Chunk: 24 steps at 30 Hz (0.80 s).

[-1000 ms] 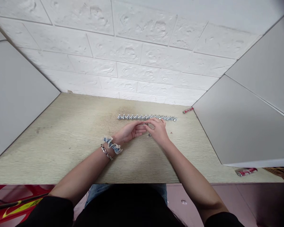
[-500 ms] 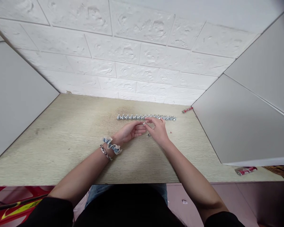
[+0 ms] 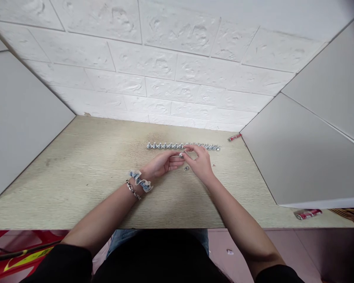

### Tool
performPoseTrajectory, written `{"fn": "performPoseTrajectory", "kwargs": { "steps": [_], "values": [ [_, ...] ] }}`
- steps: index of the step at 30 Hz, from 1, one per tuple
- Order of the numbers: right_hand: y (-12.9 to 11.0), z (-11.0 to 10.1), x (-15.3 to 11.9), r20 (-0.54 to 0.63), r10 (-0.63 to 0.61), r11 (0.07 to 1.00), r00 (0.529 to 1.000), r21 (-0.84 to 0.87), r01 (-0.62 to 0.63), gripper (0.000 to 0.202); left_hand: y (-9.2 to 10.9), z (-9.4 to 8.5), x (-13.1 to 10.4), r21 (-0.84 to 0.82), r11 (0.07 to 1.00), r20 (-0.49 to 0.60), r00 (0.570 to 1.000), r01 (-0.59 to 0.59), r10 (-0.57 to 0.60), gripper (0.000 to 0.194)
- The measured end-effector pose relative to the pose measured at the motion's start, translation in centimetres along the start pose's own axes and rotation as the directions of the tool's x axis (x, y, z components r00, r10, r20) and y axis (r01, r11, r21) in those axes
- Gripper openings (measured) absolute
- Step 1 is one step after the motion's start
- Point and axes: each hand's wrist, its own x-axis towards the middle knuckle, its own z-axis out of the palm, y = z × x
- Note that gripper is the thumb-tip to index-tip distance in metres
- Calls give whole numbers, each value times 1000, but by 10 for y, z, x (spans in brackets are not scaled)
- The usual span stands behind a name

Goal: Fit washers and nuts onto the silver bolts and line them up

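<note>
**Bolt point(image 3: 181, 155) between both hands, long row of bolts point(image 3: 165, 146) behind**

Sits where the left hand point(image 3: 162, 163) and right hand point(image 3: 202, 163) meet, above the bench point(image 3: 76, 177), just in front of the row and apart from it. Pinched between thumb and forefinger on the left, by the look of it, with the other left fingers extended below. Touched by the thumb tip on the right, under a curved forefinger; too small and too covered to tell whether pinched by the right fingers as well.

Done, judging by the row: the larger share of the pieces in view. Runs in a nearly straight line along the bench, roughly parallel to the wall point(image 3: 165, 86), shafts up at the left end, slanting toward the right end. Partly hidden behind the right hand, so not fully countable.

Left, as far as shown: the bolt in hand, plus one loose metal piece point(image 3: 186, 168) lying unheld on the bench, on the near side of the fingers. Seems well along on that basis. Farther right, against the side panel point(image 3: 259, 157), a red battery point(image 3: 234, 137); nearer the front edge, a second red battery point(image 3: 308, 214).
</note>
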Motion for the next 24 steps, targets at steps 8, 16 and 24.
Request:
{"fn": "performPoseTrajectory", "kwargs": {
  "steps": [8,16,24],
  "values": [
    [3,-2,2,-56,10,1000,998,24,-9,22,-1,-2,0,7,1000,-16,1000,1,-1,17],
    [0,-1,1,3,13,1000,1000,3,-13,22,0,0,-1,-8,1000,20,1000,-2,2,16],
    [0,-2,1,18,2,1000,1000,19,-2,20,0,0,-1,-12,1000,4,1000,-2,2,15]
  ]
}}
